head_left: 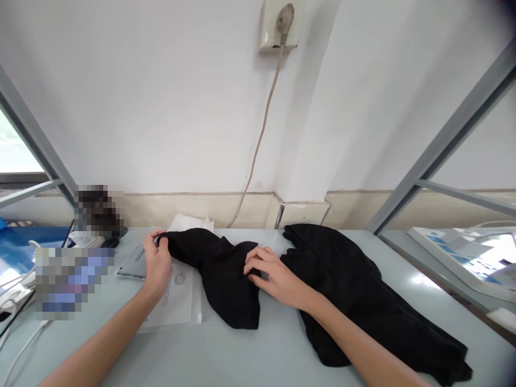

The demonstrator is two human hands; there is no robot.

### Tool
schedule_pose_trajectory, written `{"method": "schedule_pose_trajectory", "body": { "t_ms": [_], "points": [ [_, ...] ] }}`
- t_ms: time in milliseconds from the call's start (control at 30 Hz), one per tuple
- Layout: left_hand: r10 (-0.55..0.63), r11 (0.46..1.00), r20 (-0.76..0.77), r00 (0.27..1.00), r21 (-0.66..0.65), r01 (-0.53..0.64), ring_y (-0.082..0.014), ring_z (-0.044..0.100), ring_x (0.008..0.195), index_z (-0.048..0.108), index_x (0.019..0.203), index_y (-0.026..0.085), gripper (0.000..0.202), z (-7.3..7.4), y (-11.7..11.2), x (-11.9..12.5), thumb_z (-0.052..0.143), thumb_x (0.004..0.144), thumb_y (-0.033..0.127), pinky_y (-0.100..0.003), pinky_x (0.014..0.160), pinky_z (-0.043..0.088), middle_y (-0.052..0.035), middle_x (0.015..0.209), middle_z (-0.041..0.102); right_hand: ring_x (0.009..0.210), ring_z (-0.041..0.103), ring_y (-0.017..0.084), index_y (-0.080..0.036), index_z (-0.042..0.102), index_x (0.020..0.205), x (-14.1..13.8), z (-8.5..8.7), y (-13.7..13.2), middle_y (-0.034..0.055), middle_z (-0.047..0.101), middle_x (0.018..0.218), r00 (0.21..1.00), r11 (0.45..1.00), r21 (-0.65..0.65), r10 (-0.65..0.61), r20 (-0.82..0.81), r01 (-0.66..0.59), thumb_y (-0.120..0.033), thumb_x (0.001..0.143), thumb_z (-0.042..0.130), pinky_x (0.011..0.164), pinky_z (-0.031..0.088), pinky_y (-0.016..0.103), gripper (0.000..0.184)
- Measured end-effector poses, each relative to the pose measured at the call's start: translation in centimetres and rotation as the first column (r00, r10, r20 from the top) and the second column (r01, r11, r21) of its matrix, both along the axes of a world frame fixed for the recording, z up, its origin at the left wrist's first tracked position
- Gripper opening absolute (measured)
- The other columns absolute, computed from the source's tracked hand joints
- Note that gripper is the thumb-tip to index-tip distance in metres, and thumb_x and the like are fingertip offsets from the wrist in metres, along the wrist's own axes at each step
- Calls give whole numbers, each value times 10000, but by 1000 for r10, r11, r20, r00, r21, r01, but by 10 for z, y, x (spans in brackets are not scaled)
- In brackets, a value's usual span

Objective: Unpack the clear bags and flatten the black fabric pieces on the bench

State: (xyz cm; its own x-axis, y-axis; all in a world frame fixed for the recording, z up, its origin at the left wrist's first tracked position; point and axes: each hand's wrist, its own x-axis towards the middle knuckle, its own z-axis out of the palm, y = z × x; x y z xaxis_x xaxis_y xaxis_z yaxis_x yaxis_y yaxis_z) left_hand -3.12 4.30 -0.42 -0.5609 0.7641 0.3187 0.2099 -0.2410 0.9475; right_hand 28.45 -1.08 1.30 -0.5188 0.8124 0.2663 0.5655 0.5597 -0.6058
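Observation:
A black garment lies bunched on the pale table, and a larger black piece of cloth spreads to its right. My left hand pinches the garment's left end near the table's back edge. My right hand rests on the garment's middle with curled fingers pressing the fabric. Under the garment's left part lies a clear plastic bag with printed lettering.
A white folded item sits behind the garment by the wall. A cable hangs from a wall socket. Grey metal frame bars stand on both sides. Cables lie at the far left, and white trays at the right.

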Motion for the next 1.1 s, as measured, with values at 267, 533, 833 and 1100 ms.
{"method": "schedule_pose_trajectory", "body": {
  "t_ms": [267, 533, 833, 1100],
  "points": [
    [7, 1000, -10, 1000, 6, -7, -224, 584, 864, 558, 1036, 254, 205, 6, -4, 1, 597, 835, 258, -302, 701, 473, -26, 950, 563, 974, 629, 236, -242, 710, 814, 4, 33, -15, 18, 674, 963, 931, 838, -418, 262, -255, -350, -449, 740, 887, 937, 504, 381, 282],
    [-389, 808, -724, 569, 28, 588, -258, 631, 925, 633, 982, 249, 124, 28, -47, 24, 519, 970, 201, -415, 900, 445, -63, 935, 697, 978, 612, 233, -257, 647, 1088, -3, -3, -4, 64, 653, 1132, 978, 976, -118, -193, -75, 184, -377, 997, 584, 899, 500, 389, 163],
    [-663, 543, -748, 2, -480, 689, -310, 574, 1093, 704, 1141, 255, 430, 26, -60, 39, 739, 871, 588, -458, 982, 398, -93, 1155, 664, 669, 512, 169, -251, 484, 867, 2, -16, 12, -51, 520, 727, 949, 936, -216, -302, -89, 278, -403, 1032, 448, 651, 395, 293, 227],
    [-659, 525, -752, 3, -457, 719, -355, 467, 1367, 705, 1217, 301, 432, 20, -62, 38, 832, 811, 374, -526, 1158, 339, -93, 1405, 588, 688, 572, 191, -266, 541, 957, 22, -21, 27, -30, 606, 786, 837, 850, -132, -526, -151, 511, -423, 929, 571, 678, 416, 306, 162]
  ]
}}
